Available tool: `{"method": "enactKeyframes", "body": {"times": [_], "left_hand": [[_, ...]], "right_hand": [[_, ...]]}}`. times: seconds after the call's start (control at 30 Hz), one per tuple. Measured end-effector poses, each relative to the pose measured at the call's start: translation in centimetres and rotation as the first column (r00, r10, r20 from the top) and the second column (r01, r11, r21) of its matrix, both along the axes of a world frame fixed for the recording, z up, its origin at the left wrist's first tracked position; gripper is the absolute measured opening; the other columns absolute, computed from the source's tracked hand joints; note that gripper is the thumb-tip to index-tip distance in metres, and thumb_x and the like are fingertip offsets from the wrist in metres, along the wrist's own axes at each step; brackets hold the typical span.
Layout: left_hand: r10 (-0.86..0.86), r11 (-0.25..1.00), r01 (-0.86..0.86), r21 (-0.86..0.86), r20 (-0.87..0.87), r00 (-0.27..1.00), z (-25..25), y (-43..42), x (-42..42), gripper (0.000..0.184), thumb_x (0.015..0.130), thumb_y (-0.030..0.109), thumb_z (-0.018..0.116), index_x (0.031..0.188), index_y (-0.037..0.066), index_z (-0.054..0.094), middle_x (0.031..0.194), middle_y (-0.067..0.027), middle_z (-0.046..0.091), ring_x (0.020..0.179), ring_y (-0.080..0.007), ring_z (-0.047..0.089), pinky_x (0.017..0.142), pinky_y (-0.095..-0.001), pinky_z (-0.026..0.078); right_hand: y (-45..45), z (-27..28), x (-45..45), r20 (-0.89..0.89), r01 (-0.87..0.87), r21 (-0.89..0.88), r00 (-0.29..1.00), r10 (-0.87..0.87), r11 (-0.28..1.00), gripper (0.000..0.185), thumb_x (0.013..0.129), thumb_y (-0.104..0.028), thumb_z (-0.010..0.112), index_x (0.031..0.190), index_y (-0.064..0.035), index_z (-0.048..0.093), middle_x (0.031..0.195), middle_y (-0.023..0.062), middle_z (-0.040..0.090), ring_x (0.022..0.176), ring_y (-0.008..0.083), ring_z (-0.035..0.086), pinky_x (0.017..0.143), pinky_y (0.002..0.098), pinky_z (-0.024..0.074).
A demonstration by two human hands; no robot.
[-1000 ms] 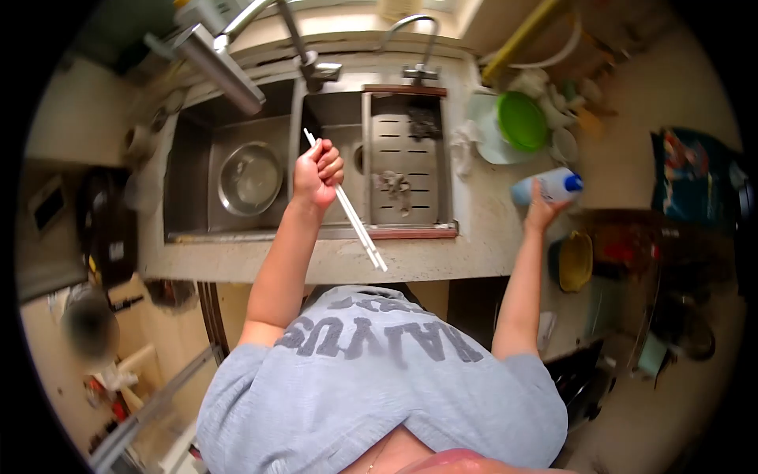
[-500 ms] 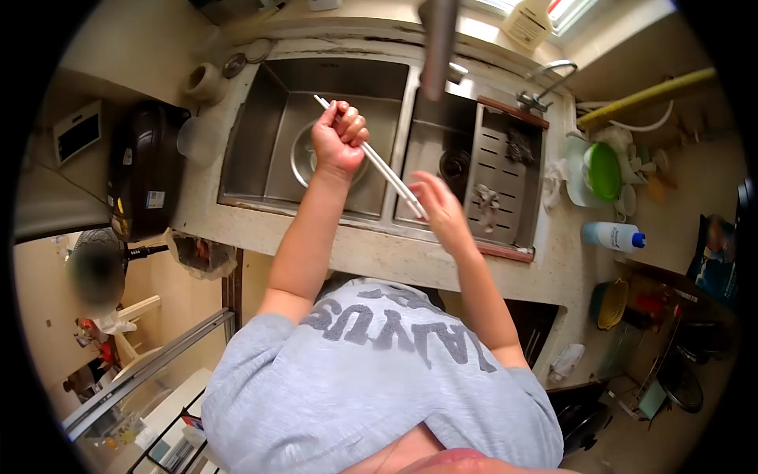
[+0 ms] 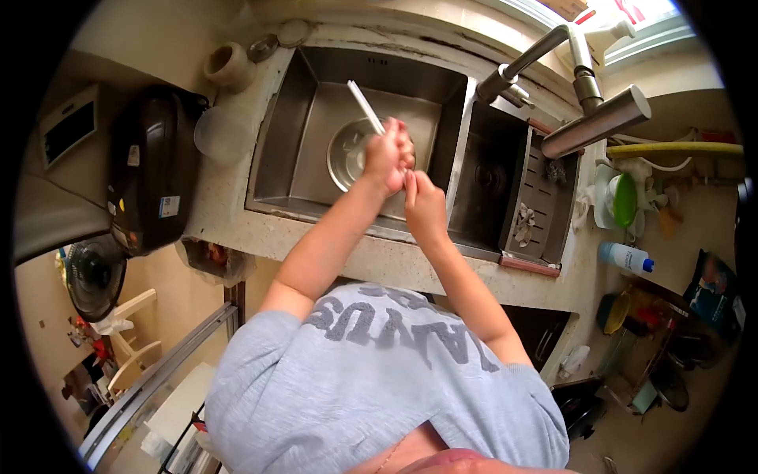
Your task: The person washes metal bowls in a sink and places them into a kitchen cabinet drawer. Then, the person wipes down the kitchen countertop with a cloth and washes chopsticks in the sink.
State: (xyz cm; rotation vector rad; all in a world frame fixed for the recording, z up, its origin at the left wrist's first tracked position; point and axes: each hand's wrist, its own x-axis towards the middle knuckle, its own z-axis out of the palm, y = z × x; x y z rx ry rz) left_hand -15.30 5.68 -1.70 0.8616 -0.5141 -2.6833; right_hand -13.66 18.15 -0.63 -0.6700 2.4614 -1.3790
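Over the left basin, my left hand [image 3: 387, 156] is closed around white chopsticks [image 3: 364, 106], whose upper ends point up and left. My right hand [image 3: 425, 204] is closed close beside its lower right side; whether its fingers pinch the chopsticks' other ends is too small to tell. Below the hands, a round metal bowl [image 3: 344, 158] rests in the left basin of the steel sink [image 3: 300, 126], partly covered by my left hand.
A faucet [image 3: 596, 125] reaches over the slotted drain tray [image 3: 545, 193] at right. A white bottle with a blue cap [image 3: 624, 257] and a green bowl [image 3: 624, 199] are on the right counter. A dark appliance [image 3: 154, 170] stands at left.
My right hand released the bottle, which now lies on the counter, and moved left to my left hand. The chopsticks stayed in my left hand. The view shifted toward the left basin.
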Motion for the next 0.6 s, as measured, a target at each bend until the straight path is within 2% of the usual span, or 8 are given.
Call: {"method": "enactKeyframes", "body": {"times": [0.07,0.17,0.2,0.27,0.3,0.4,0.53,0.6], "left_hand": [[-0.061,0.998,0.058,0.033,0.113,0.992,-0.4,-0.4,0.0,0.023,0.091,0.029,0.037,0.082,0.010,0.046,0.052,0.0054,0.027,0.040,-0.0046,0.021,0.035,-0.0184,0.017],[0.119,0.992,-0.115,0.045,-0.084,0.989,-2.1,-7.9,-0.4,0.027,0.091,0.032,0.035,0.082,0.010,0.048,0.051,0.0062,0.025,0.039,-0.0024,0.019,0.033,-0.0155,0.017],[0.132,0.987,-0.122,0.107,-0.098,0.986,-1.9,-7.0,-0.5,0.028,0.091,0.032,0.034,0.082,0.009,0.048,0.051,0.0056,0.025,0.040,-0.0033,0.020,0.034,-0.0168,0.017],[-0.014,0.981,0.038,0.189,-0.126,0.992,-1.4,-1.7,0.0,0.028,0.092,0.031,0.033,0.083,0.009,0.047,0.052,0.0052,0.024,0.040,-0.0045,0.020,0.034,-0.0182,0.017],[-0.102,0.990,0.108,0.086,-0.069,0.992,-1.0,0.6,0.3,0.026,0.091,0.031,0.034,0.084,0.010,0.046,0.051,0.0057,0.023,0.040,-0.0056,0.020,0.034,-0.0201,0.016],[-0.104,0.972,0.126,0.197,-0.118,0.988,-1.5,-2.6,-0.3,0.027,0.090,0.033,0.036,0.085,0.009,0.047,0.051,0.0058,0.022,0.041,-0.0042,0.019,0.035,-0.0187,0.016],[0.073,0.993,-0.035,0.109,-0.368,0.927,-0.2,-2.0,-0.5,0.041,0.084,0.049,0.038,0.084,0.010,0.050,0.052,0.0059,0.022,0.042,-0.0042,0.018,0.036,-0.0181,0.016],[-0.071,0.996,0.054,-0.068,-0.278,0.958,0.0,1.5,0.2,0.038,0.086,0.047,0.035,0.083,0.012,0.047,0.052,0.0042,0.026,0.042,-0.0067,0.022,0.037,-0.0202,0.020]], "right_hand": [[0.4,0.7,-0.1,0.027,-0.062,0.096,0.998,0.060,0.993,0.027,0.087,-0.022,0.044,0.071,-0.0005,0.050,0.057,0.0187,0.051,0.049,0.0334,0.051,0.046,0.0391,0.0376],[3.0,-0.9,0.9,0.232,-0.153,-0.046,0.960,0.159,0.987,0.030,0.088,-0.027,0.042,0.072,-0.0030,0.047,0.050,0.0118,0.047,0.040,0.0229,0.044,0.037,0.0328,0.0340],[2.8,-0.7,-0.1,0.601,-0.106,-0.163,0.778,0.184,0.981,0.030,0.089,-0.029,0.041,0.072,-0.0047,0.047,0.048,0.0076,0.044,0.038,0.0187,0.040,0.035,0.0296,0.0307],[1.6,-0.3,-2.8,0.955,0.119,-0.295,0.056,0.291,0.948,0.031,0.089,-0.033,0.038,0.073,-0.0081,0.047,0.046,-0.0009,0.037,0.035,0.0103,0.031,0.031,0.0231,0.0241],[1.3,-0.9,-3.5,0.867,0.212,-0.441,-0.149,0.475,0.872,0.031,0.090,-0.037,0.036,0.075,-0.0123,0.046,0.049,-0.0087,0.028,0.037,0.0027,0.021,0.031,0.0169,0.0148],[3.1,-0.4,-2.1,0.796,0.353,-0.325,-0.398,0.455,0.877,0.031,0.090,-0.036,0.036,0.075,-0.0115,0.046,0.049,-0.0085,0.027,0.037,0.0008,0.019,0.030,0.0150,0.0142],[3.3,-1.1,-3.0,0.633,0.423,-0.435,-0.483,0.605,0.794,0.030,0.091,-0.034,0.036,0.075,-0.0111,0.047,0.049,-0.0085,0.027,0.036,0.0008,0.020,0.028,0.0151,0.0142],[1.8,-1.5,-3.8,0.638,0.458,-0.477,-0.407,0.654,0.750,0.027,0.091,-0.028,0.035,0.076,-0.0091,0.047,0.049,-0.0064,0.031,0.035,0.0022,0.021,0.028,0.0157,0.0161]]}}
